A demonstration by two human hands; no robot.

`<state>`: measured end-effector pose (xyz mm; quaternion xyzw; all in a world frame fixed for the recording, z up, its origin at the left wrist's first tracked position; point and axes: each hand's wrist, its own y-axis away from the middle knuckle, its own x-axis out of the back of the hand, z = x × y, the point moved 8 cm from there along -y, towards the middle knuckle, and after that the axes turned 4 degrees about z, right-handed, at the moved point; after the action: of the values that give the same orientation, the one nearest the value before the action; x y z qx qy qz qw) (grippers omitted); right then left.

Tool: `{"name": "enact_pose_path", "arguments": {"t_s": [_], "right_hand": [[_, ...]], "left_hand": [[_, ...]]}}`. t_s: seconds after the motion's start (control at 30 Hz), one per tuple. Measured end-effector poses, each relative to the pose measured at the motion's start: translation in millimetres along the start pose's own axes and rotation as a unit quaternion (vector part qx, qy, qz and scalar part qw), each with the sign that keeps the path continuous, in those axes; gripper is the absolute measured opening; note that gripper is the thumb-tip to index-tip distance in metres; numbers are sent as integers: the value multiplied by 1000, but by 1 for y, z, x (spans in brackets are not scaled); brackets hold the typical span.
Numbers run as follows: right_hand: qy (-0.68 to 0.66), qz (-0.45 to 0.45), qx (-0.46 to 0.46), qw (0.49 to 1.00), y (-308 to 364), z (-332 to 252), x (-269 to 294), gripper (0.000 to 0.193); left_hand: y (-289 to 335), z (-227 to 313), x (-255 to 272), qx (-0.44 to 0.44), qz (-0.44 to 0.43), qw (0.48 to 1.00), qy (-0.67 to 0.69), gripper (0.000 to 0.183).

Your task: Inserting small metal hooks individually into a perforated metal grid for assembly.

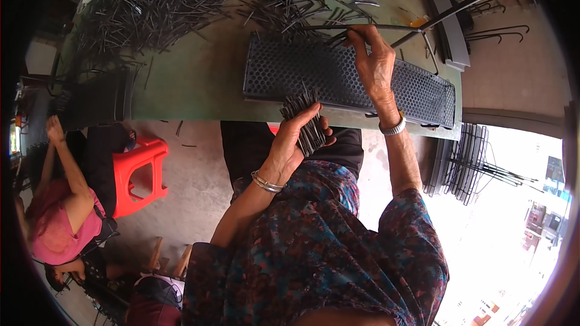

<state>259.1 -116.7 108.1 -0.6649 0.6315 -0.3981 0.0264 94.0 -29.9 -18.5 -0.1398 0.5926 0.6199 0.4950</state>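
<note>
My left hand (295, 136) is wrapped round a thick bundle of short, thin dark strips (312, 136), held just off the near edge of the table. In front of me lies a long dark panel (290, 69) with rows of round holes and a raised rim. Over its far edge, my right hand (373, 60) is closed with thumb and fingers pinched together. Dark strip-like pieces show at those fingertips, but I cannot make out what exactly is pinched. A dark metal rod frame (417, 31) runs along the panel's far side, close to the right fingers.
Loose dark strips (175, 0) lie heaped across the far part of the green table (187, 84). A red stool (140, 175) stands at the left, near a person in a pink top (66, 223). At the right are stacked dark wire-and-panel racks (468, 160).
</note>
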Motion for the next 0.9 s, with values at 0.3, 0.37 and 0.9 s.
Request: {"name": "enact_pose_path", "arguments": {"t_s": [0.3, 0.37, 0.9], "right_hand": [[5, -17, -1, 1000, -1, 0, -2, 11], [-3, -26, 8, 1000, 3, 5, -8, 12], [41, -92, 44, 994, 9, 3, -21, 15]], "left_hand": [[0, 1, 1, 1, -9, 1000, 2, 16], [0, 1, 1, 3, -9, 1000, 2, 16], [-1, 8, -9, -42, -6, 998, -50, 16]]}}
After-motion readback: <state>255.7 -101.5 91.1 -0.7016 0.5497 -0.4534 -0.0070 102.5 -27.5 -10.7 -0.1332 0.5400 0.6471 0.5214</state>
